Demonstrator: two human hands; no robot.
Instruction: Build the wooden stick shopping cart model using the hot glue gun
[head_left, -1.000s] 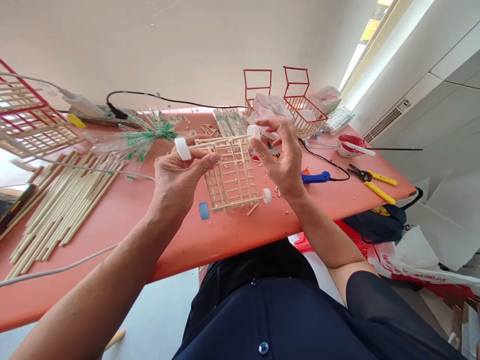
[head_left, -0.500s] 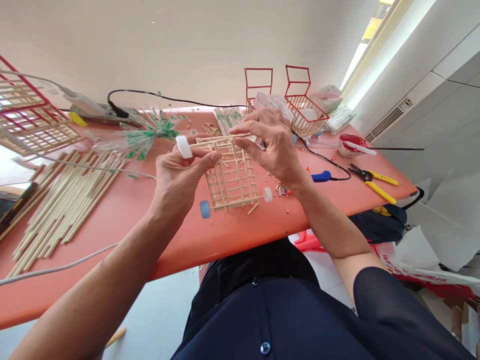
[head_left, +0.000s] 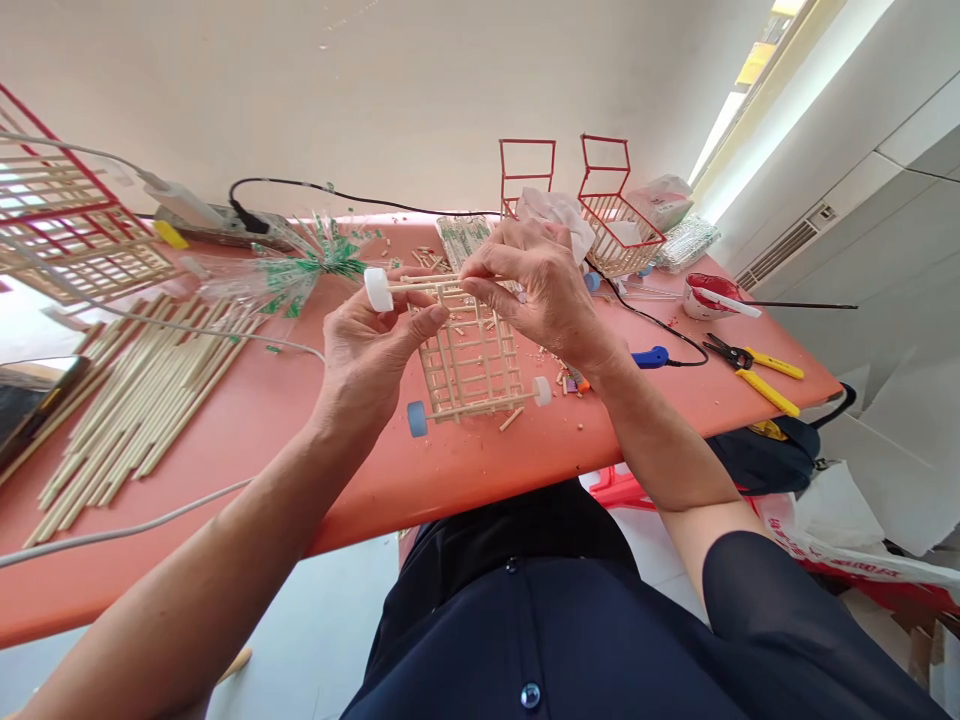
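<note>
A small wooden-stick cart frame [head_left: 469,365] is held above the table between my hands. Along its near edge runs an axle stick with a blue bottle cap [head_left: 417,419] at the left end and a white cap [head_left: 541,391] at the right. My left hand [head_left: 379,335] grips the frame's far left corner, thumb on top, close to another white bottle cap [head_left: 378,289] on a stick. My right hand [head_left: 529,285] pinches that thin stick between thumb and forefinger at the frame's far edge. Its other fingers are curled, and the stick's right end is hidden behind them.
Loose wooden sticks [head_left: 142,390] lie at the left beside a larger stick cart [head_left: 75,210]. Two red-trimmed carts [head_left: 615,225] stand at the back. Yellow-handled pliers [head_left: 757,370], a red paint cup [head_left: 705,295] and a blue-handled tool [head_left: 650,357] lie right. Cables cross the table.
The thumb and forefinger of my right hand have closed more tightly on the thin stick. The whole scene has shifted slightly right in view; the frame stays in both hands.
</note>
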